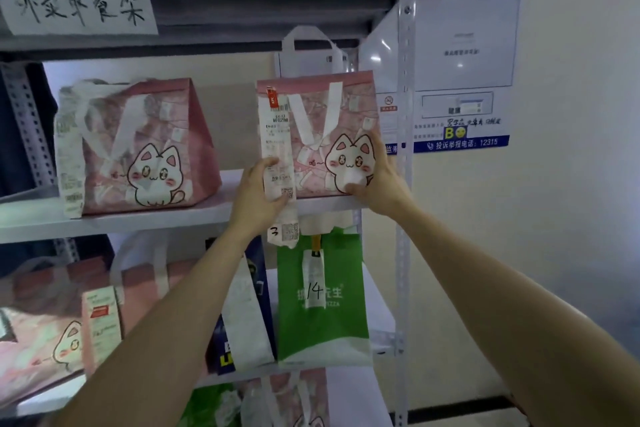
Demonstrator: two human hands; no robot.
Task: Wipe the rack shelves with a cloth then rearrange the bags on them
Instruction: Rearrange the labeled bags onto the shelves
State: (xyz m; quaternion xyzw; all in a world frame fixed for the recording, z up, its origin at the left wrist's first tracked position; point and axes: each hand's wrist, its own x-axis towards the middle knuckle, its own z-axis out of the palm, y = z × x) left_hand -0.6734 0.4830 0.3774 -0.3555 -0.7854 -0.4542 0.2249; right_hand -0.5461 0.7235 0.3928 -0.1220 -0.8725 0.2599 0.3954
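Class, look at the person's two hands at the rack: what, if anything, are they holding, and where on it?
Both hands grip the right-hand pink cat bag by its lower corners: left hand over the receipt, right hand at the cat picture.

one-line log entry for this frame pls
phase: rearranging bags | left hand: holding pink cat bag | right hand: same bag | location: upper shelf, right end

A pale wall (571,201) carries a blue-bordered notice board (464,59).
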